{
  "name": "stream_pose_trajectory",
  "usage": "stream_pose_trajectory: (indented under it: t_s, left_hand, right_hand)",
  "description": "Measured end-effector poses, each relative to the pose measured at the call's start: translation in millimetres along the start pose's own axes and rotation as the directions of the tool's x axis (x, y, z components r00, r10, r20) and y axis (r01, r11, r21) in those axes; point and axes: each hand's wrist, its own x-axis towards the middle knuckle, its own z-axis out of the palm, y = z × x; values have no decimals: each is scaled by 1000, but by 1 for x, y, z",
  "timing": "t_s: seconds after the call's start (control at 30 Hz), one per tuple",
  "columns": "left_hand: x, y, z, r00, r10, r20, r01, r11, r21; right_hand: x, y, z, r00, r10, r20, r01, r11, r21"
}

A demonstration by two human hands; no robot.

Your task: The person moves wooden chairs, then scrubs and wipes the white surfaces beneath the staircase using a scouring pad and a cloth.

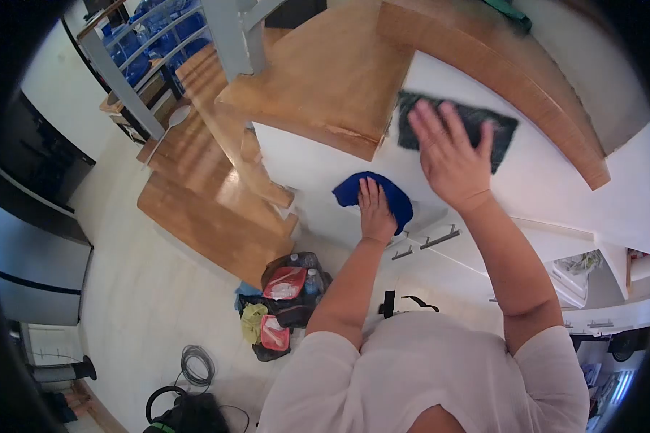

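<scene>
My right hand (455, 155) lies spread on a dark green cloth or pad (504, 133), pressed against the white panel (556, 166) beneath the curved wooden edge. The fingers are apart and a little blurred. Lower and to the left, my left hand (375, 211) rests on a blue cloth (399, 200) against the white surface under the wooden step, its fingers stretched over the cloth and lying side by side.
Wooden stairs (202, 224) with a grey railing (231, 43) rise at the left. Bags of bottles and containers (285, 299) sit on the floor below. A coiled cable (196, 366) lies near a black appliance (188, 415). Drawer handles (439, 237) project below my hands.
</scene>
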Motion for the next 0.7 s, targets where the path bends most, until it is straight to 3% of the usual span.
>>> stream_pose_trajectory:
  t_s: [0.03, 0.13, 0.17, 0.27, 0.3, 0.4, 0.5, 0.53, 0.6, 0.67, 0.7]
  left_hand:
    - [2, 2, -6, 999, -29, 28, 30, 999, -23]
    - [3, 3, -12, 999, -14, 45, 16, 998, -62]
    - [3, 4, -17, 995, -35, 95, 41, 997, -69]
    - [5, 4, -23, 997, 5, 78, 0, 998, -69]
    - [6, 6, -25, 996, -5, 88, 12, 997, -78]
    - [8, 10, -31, 994, -11, 108, 22, 995, -96]
    - [11, 3, -29, 1000, -4, 18, 6, 995, -98]
    - [17, -1, -28, 993, -114, 20, 116, 990, -80]
    - [57, -17, -36, 879, -420, -224, 316, 867, -384]
    - [92, -53, -41, 735, -569, -369, 299, 761, -576]
    - [91, -55, -37, 735, -583, -346, 274, 722, -636]
  right_hand:
    - [-13, -6, 10, 982, -100, 160, 93, 994, 55]
    - [-45, -12, 33, 824, -494, 276, 484, 868, 110]
    - [-41, -9, 32, 815, -500, 291, 479, 866, 147]
    - [-7, 5, -3, 925, -255, 282, 233, 966, 110]
    - [1, 10, -11, 976, -177, 126, 179, 984, -8]
    - [-20, -15, 9, 966, -119, 231, 112, 993, 41]
    - [-51, -31, 33, 923, -271, 274, 262, 963, 68]
    - [-57, -33, 36, 913, -308, 269, 298, 951, 76]
    - [-52, -28, 23, 881, -321, 347, 310, 947, 88]
    - [-53, -23, 19, 872, -316, 375, 306, 948, 87]
    - [-56, -21, 21, 875, -325, 360, 321, 944, 71]
